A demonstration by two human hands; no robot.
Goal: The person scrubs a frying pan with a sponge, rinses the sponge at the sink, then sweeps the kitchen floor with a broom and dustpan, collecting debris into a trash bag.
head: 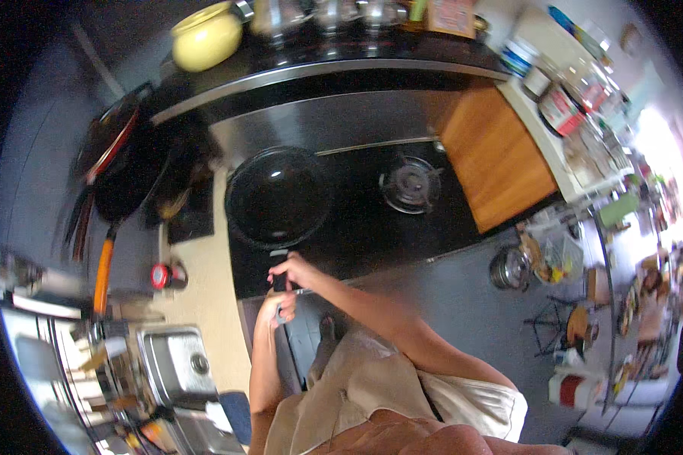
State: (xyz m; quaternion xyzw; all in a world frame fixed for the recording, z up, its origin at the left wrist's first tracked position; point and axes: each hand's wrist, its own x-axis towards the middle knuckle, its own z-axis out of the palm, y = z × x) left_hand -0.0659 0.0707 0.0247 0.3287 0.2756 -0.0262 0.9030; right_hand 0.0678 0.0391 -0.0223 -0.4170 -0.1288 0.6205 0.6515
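Observation:
A dark round wok [279,196] sits over the left side of the black gas hob [353,239], its handle pointing toward me. Both hands are at that handle. My left hand [279,307] grips the handle's near end, where a grey tip shows below the fingers. Just above it, my right hand [295,272] has its fingers around the black part of the handle. On the hob's right side a bare burner [411,185] with its metal pan support shows. The inside of the wok looks dark with small glints of light; its contents cannot be made out.
A steel sink [182,369] is at lower left, beyond a beige counter [205,296] with a red-topped container [162,276]. Pans hang at left, one with an orange handle [103,273]. A wooden board [498,159] and several jars stand right; a yellow pot [208,37] sits on the back shelf.

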